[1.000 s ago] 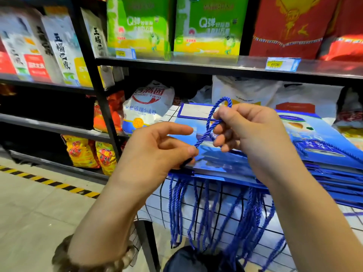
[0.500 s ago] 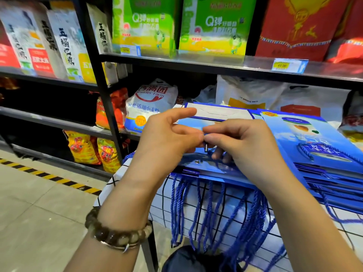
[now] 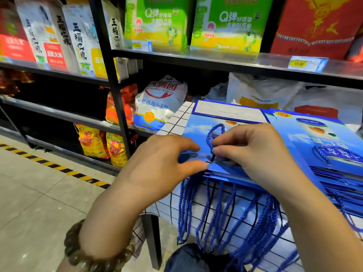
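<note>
A flat blue paper gift bag [image 3: 196, 132] lies on top of a stack of the same bags on a checked table [image 3: 176, 122]. A blue twisted cord [image 3: 213, 132] loops up from the bag's near edge. My right hand [image 3: 253, 154] pinches the cord's lower end between thumb and forefinger, right at a small metal eyelet [image 3: 208, 162] in the bag. My left hand [image 3: 163, 163] holds the bag's edge beside the eyelet, thumb tip next to the hole and forefinger on the bag. A bead bracelet is on my left wrist.
Several blue cord handles [image 3: 216, 216] hang from the stack over the table's front. More blue bags [image 3: 326, 146] lie to the right. Black shelves [image 3: 216, 59] behind hold flour and rice sacks and green boxes. Tiled floor with a yellow-black stripe [image 3: 59, 169] lies left.
A second ago my right hand held the cord loop raised above the bag. Both hands then dropped to the bag's near edge, and the cord end now sits at the eyelet.
</note>
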A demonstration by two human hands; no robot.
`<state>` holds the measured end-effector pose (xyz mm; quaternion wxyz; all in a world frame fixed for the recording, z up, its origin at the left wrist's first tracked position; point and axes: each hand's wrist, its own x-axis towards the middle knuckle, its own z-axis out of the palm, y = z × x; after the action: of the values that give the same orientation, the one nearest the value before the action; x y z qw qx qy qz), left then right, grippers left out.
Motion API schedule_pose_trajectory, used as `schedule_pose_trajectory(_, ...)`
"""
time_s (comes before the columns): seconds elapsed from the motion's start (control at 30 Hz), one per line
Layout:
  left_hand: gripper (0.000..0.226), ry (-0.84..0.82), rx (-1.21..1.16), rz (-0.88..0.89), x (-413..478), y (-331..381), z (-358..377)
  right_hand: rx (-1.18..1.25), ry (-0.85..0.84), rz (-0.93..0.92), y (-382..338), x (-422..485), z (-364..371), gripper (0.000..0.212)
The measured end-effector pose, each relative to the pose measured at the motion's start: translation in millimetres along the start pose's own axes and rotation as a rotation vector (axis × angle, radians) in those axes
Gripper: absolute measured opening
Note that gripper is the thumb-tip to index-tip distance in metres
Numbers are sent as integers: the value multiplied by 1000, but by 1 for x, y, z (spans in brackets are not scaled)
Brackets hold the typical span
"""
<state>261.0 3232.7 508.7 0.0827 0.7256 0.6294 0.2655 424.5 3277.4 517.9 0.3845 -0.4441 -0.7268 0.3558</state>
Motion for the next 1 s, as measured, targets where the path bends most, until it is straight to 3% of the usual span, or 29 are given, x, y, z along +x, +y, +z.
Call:
schedule_pose_trajectory(0.2, 44, 83, 35, 37, 4, -2, 1, 17, 6, 30, 1, 4, 2, 22)
schedule_pose_trajectory(0.43, 43, 254, 237, 246, 8, -7, 14, -66, 44, 17, 8, 8, 4, 24)
schedule_pose_trajectory(0.6, 44, 304, 268, 280, 10, -9, 18, -260, -37, -61, 7, 11, 4, 26)
schedule_pose_trajectory(0.73, 45, 377, 235, 252, 14, -8, 19, -440, -226, -110, -1, 10, -7, 21)
schedule_pose_trajectory(0.83, 43, 418, 252, 203, 19, -5, 17, -377, -363, -78, -7, 8, -14, 26)
schedule_pose_trajectory(1.0, 29, 421, 137, 53, 17, 4, 15, -441, -326, -132, 3, 16, -9, 27)
